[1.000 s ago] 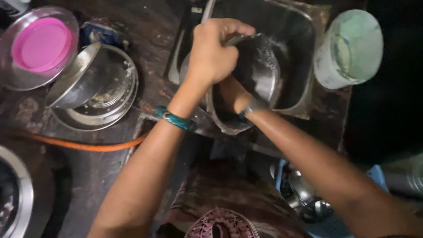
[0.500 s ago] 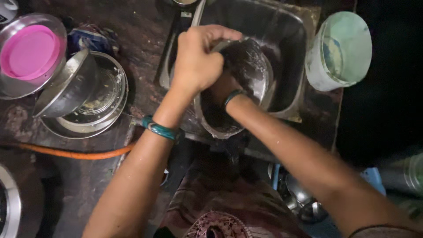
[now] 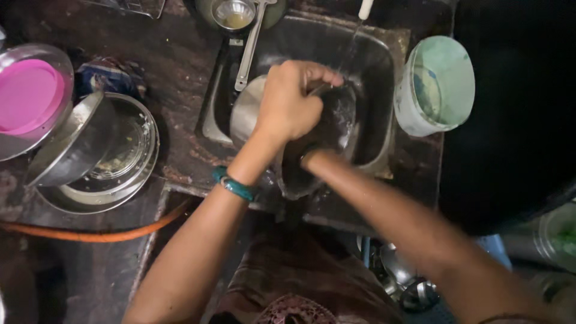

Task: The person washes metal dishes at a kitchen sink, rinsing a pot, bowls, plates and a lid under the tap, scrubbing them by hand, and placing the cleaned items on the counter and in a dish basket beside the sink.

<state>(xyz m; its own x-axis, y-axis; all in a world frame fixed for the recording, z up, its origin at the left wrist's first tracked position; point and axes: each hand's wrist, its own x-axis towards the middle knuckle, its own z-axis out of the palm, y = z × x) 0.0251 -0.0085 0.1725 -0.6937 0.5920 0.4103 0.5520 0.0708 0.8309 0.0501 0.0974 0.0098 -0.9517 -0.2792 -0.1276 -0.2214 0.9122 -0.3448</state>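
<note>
At 9 o'clock the stacked steel bowls (image 3: 99, 157) sit on the tabletop (image 3: 180, 66) as before. Your left hand (image 3: 288, 102), fingers clenched on the rim, has shifted the dark pan (image 3: 333, 129) deeper over the sink (image 3: 384, 60). Your right hand is hidden inside it, so its grip cannot be told; scrubbing looks ongoing.

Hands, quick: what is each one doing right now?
Left hand: closed, gripping the dark pan by its rim.
Right hand: hidden inside the pan; cannot tell.
</note>
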